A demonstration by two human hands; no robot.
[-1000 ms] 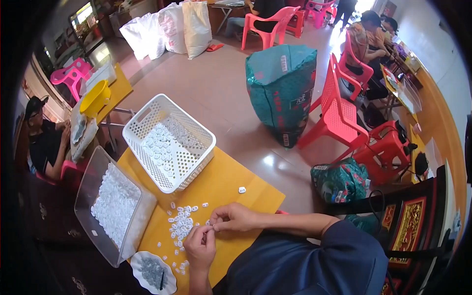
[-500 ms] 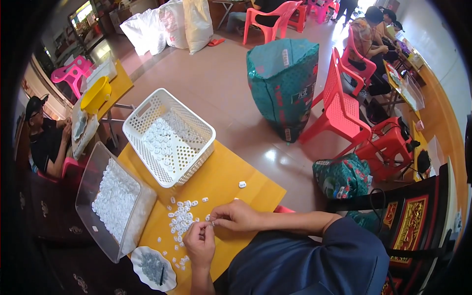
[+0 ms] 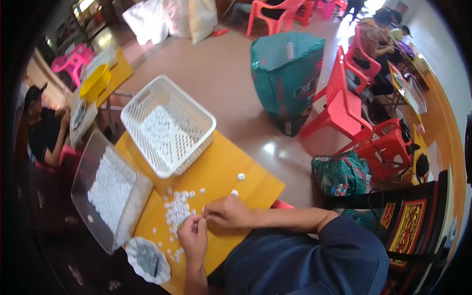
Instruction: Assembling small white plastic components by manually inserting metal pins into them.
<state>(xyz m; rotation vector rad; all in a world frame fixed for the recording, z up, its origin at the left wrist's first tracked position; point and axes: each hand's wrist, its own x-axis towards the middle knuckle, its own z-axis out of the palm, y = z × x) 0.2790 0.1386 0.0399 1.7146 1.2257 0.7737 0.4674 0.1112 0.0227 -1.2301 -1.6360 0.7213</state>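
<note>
My left hand [image 3: 193,237] and my right hand [image 3: 228,212] meet fingertip to fingertip over the yellow table [image 3: 237,160]. Both are closed in a pinch, and whatever lies between the fingers is too small and blurred to make out. Just left of them spreads a loose pile of small white plastic pieces [image 3: 178,208]. Beyond my right hand lie two separate white pieces, one near its knuckles and another white piece [image 3: 241,176] farther out. A white scalloped dish [image 3: 163,276], left of my left forearm, holds small greyish clear parts and a dark thin stick.
A white perforated basket [image 3: 197,150] with white pieces stands at the table's far side. A clear bin [image 3: 132,216] full of whitish parts leans at the left. Beyond are a tall green sack [image 3: 282,73], a red chair [image 3: 344,110], and other people seated on both sides.
The view has tilted slightly, so the table things sit a little higher. My hands stay pinched together; the white piece by my right knuckles shows more fully now.
</note>
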